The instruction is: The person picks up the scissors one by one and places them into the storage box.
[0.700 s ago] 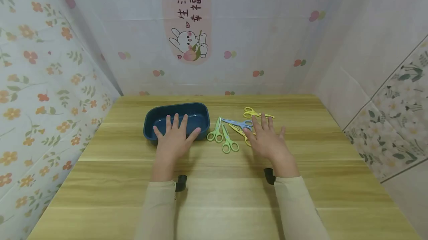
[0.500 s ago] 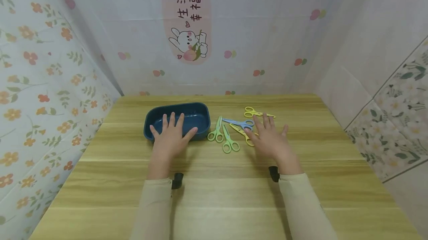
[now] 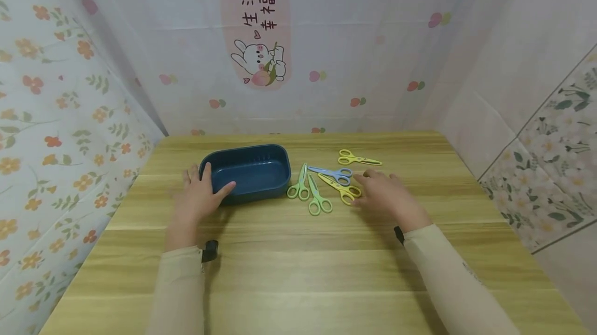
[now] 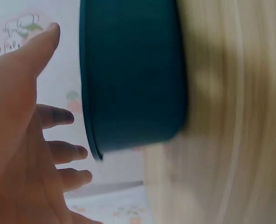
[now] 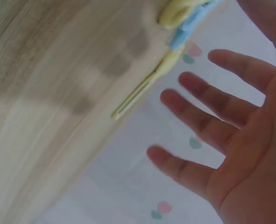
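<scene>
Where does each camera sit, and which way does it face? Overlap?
Head: head-worn, facing forward and down at the dark blue container and scissors; left hand, right hand and sleeves show.
Left wrist: worn there, facing the container's outside; left hand shows.
Right wrist: worn there, facing scissors and tabletop; right hand shows.
Shared: head and left wrist both show the container.

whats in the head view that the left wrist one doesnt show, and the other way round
Only the head view: two light-green ring-handled scissors, one blue pair, two yellow pairs, the bare right hand, both beige sleeves and the inside of the dark-blue, round-cornered rectangular tub.

Only the left wrist view: the palm side of the bare left hand.

Both: the tub's outer wall, the left hand, the wood-grain table and white cloth with a cartoon rabbit.
</scene>
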### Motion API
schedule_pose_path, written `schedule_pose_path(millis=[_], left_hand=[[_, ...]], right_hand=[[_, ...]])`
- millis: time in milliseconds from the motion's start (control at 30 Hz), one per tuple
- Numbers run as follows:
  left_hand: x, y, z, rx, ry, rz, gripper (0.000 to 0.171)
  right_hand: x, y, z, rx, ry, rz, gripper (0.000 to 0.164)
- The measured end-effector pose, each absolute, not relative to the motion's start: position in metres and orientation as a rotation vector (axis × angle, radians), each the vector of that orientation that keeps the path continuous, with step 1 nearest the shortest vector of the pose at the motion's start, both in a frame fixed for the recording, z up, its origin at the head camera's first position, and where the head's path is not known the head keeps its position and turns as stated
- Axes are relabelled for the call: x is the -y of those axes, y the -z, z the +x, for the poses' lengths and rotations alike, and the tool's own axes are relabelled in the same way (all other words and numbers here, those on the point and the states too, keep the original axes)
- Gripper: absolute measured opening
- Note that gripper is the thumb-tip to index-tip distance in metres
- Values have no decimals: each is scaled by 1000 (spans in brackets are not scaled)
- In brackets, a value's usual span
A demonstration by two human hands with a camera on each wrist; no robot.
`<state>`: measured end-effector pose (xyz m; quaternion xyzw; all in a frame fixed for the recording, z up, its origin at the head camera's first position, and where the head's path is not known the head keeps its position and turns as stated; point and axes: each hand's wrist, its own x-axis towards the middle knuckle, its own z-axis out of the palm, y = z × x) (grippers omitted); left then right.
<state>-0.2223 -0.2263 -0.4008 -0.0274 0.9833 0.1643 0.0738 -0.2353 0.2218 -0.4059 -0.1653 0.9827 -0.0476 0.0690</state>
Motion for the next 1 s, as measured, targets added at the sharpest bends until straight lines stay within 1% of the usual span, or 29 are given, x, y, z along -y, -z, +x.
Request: schedule_pose_path(millis=[133, 233, 333, 467, 767, 1000], left_hand=[[246, 404, -227, -2902, -545, -82, 126], [256, 407, -232, -2853, -615, -41, 133], [262, 412, -238, -2813, -702, 34, 134], [266, 418, -244, -2764, -767, 103, 134], [268, 433, -254, -2677, -827, 65, 141], [261, 435, -258, -2659, -848, 85, 143]], right_hand=[[-219, 413, -243, -2954, 114, -554, 75], [-218, 417, -248, -2947, 120, -568, 69], [-217, 421, -252, -2940, 116, -584, 65], [-217, 425, -254, -2927, 90, -605, 71], [-217, 433, -254, -2920, 40, -617, 76], [-214, 429, -252, -2936, 21, -634, 68]])
